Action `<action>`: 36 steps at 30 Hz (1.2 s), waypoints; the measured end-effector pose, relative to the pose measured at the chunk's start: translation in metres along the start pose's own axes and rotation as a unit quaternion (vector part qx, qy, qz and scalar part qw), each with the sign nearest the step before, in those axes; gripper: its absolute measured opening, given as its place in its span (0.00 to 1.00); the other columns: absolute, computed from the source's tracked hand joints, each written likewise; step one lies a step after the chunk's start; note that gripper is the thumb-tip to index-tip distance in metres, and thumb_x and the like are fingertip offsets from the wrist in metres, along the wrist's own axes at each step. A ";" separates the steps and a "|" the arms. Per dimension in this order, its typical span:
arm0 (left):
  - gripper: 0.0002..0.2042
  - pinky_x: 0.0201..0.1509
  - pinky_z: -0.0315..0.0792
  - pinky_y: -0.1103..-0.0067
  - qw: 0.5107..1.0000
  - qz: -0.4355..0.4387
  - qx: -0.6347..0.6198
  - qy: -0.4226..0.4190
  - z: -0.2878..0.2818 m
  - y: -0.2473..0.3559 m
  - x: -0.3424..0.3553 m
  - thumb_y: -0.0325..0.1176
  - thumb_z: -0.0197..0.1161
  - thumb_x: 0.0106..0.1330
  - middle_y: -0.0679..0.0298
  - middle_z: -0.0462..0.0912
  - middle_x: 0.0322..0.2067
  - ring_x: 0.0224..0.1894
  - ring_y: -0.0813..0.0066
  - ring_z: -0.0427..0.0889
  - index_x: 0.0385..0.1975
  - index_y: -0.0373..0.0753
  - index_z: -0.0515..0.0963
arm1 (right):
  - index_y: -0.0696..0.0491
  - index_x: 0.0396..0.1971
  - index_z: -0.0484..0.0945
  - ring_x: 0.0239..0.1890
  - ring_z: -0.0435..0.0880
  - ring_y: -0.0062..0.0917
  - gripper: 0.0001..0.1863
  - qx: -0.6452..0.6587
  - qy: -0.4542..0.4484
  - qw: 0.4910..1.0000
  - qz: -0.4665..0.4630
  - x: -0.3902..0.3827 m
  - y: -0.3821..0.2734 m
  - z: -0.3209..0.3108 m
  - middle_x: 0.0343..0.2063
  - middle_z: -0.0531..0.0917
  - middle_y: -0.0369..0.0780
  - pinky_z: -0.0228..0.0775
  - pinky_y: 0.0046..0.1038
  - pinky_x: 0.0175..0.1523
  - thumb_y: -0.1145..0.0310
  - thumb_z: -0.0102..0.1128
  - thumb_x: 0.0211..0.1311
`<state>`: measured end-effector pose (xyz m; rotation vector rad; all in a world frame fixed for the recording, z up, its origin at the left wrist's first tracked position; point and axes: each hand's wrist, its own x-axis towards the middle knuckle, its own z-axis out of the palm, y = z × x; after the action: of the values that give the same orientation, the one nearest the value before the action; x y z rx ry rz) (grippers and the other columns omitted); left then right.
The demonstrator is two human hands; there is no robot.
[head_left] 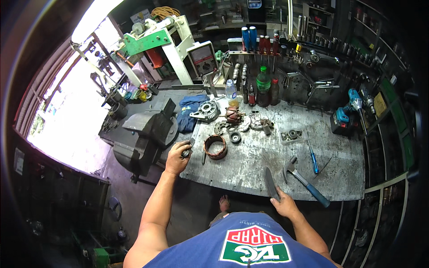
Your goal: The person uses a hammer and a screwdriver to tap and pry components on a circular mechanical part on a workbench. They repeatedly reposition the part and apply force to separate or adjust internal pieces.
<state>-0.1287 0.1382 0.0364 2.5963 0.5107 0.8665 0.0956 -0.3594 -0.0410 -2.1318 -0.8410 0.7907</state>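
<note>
My left hand [178,157] is closed around a small dark metal piece [191,142], mostly hidden by the fingers, over the bench's front left edge. In my right hand [286,205] is a dark, flat blade [270,182], gripped by its near end with its tip pointing away over the bench. A claw hammer [307,184] with a blue-green handle lies just right of the blade. Nearest the left hand are a copper-wound stator ring [217,156] and a thin dark rod [203,157]. Behind the ring sit a round pulley [234,137], a wound rotor [233,115] and a finned alternator housing [207,111].
A large bench vise [149,123] stands left of the metal-topped bench [241,172]. A blue screwdriver [314,161] and a small parts tray [291,136] lie right. Bottles [263,82] stand at the back; a cordless drill [344,115] rests far right. Blue cloth [187,114] lies beside the vise.
</note>
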 end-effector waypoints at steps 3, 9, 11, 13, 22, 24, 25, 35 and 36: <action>0.17 0.76 0.77 0.58 0.997 0.067 0.013 -0.046 0.017 -0.044 0.033 0.23 0.77 0.63 0.56 0.90 0.62 0.70 0.49 0.85 0.52 0.40 0.90 | 0.57 0.85 0.66 0.68 0.88 0.55 0.43 0.033 0.038 0.999 0.016 0.017 -0.025 0.022 0.64 0.86 0.65 0.79 0.43 0.73 0.63 0.72 0.74; 0.18 0.75 0.76 0.55 0.973 0.204 0.100 -0.039 0.054 -0.107 0.076 0.30 0.75 0.64 0.56 0.86 0.69 0.69 0.49 0.82 0.55 0.51 0.92 | 0.55 0.85 0.65 0.70 0.87 0.55 0.43 0.024 0.075 0.996 0.039 0.031 -0.071 0.056 0.66 0.85 0.64 0.79 0.43 0.74 0.62 0.71 0.75; 0.20 0.72 0.78 0.56 0.975 0.201 0.082 -0.042 0.067 -0.120 0.076 0.29 0.75 0.64 0.57 0.86 0.69 0.68 0.48 0.83 0.56 0.52 0.92 | 0.55 0.86 0.64 0.73 0.84 0.55 0.43 0.037 0.089 0.993 0.063 0.032 -0.083 0.066 0.69 0.83 0.63 0.77 0.43 0.76 0.62 0.70 0.76; 0.22 0.69 0.81 0.59 0.974 0.204 0.078 -0.060 0.076 -0.130 0.068 0.28 0.74 0.64 0.58 0.86 0.69 0.66 0.48 0.83 0.59 0.53 0.91 | 0.56 0.86 0.64 0.73 0.83 0.55 0.43 0.051 0.117 0.988 0.090 0.032 -0.092 0.077 0.70 0.82 0.64 0.77 0.43 0.77 0.62 0.70 0.76; 0.32 0.85 0.69 0.53 0.967 0.076 -0.074 -0.233 0.062 -0.134 0.024 0.30 0.81 0.57 0.50 0.73 0.79 0.82 0.38 0.69 0.66 0.46 0.86 | 0.58 0.86 0.63 0.76 0.81 0.55 0.42 0.060 0.130 0.980 0.135 0.030 -0.119 0.100 0.71 0.80 0.65 0.74 0.42 0.79 0.64 0.69 0.78; 0.31 0.84 0.70 0.53 0.973 0.048 -0.096 -0.203 0.058 -0.123 0.033 0.31 0.80 0.57 0.50 0.74 0.78 0.82 0.40 0.70 0.66 0.45 0.86 | 0.58 0.86 0.63 0.76 0.81 0.54 0.42 0.041 0.133 0.982 0.126 0.034 -0.122 0.096 0.72 0.80 0.65 0.74 0.42 0.79 0.64 0.69 0.77; 0.31 0.84 0.70 0.53 0.976 0.026 -0.100 -0.192 0.056 -0.115 0.040 0.31 0.80 0.57 0.51 0.75 0.78 0.81 0.40 0.71 0.66 0.44 0.86 | 0.58 0.86 0.63 0.76 0.81 0.54 0.42 0.049 0.138 0.980 0.132 0.037 -0.124 0.093 0.72 0.80 0.64 0.74 0.42 0.79 0.64 0.69 0.77; 0.28 0.87 0.57 0.38 0.912 0.247 0.149 -0.292 0.173 0.039 0.138 0.34 0.64 0.77 0.52 0.85 0.69 0.78 0.46 0.76 0.77 0.43 0.77 | 0.58 0.85 0.64 0.76 0.81 0.55 0.42 0.047 0.153 0.985 0.070 0.044 -0.145 0.089 0.72 0.80 0.64 0.74 0.41 0.79 0.63 0.70 0.77; 0.26 0.87 0.57 0.38 0.887 0.242 0.193 -0.342 0.186 0.042 0.145 0.35 0.62 0.78 0.53 0.87 0.67 0.77 0.47 0.78 0.75 0.43 0.79 | 0.58 0.85 0.65 0.74 0.82 0.55 0.42 0.033 0.148 0.986 0.067 0.040 -0.144 0.087 0.71 0.81 0.64 0.75 0.42 0.78 0.62 0.71 0.77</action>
<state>0.1051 0.1250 -0.0121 3.1976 -0.2037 -0.1079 0.0098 -0.2183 0.0105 -2.1937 -0.5143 0.5389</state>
